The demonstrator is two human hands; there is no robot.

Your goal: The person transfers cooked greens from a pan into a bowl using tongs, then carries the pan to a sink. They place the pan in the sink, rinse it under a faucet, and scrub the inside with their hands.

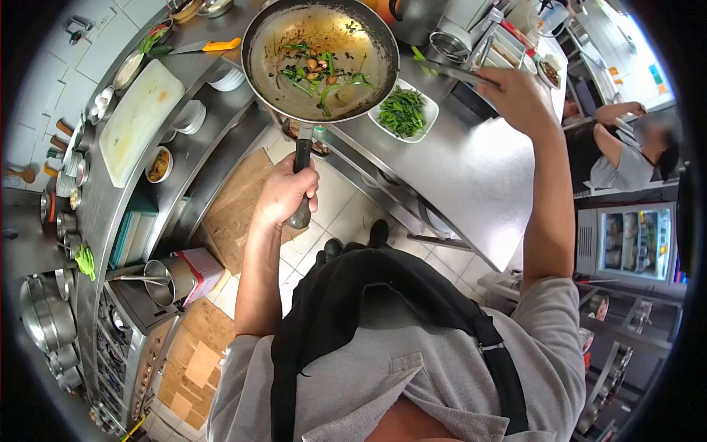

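My left hand (286, 193) is wrapped round the black handle of a frying pan (377, 55), held up at the top middle of the head view. Inside the pan lie oil, scattered green stalks and a few browned pieces (317, 71). Metal tongs (465, 75) are gripped in my right hand (515, 96), up and to the right. Bits of green (418, 56) show at the tongs' tips. Just below those tips, a square white dish (432, 121) heaped with cooked greens (401, 110) stands on the steel counter, beside the pan's right edge.
The steel counter (471, 184) runs along my right, with a dark pot (418, 22) at its back. On the left counter are a white cutting board (141, 118) and a yellow-handled knife (221, 45). Another person (626, 151) is at the far right, near a glass-door fridge (637, 241).
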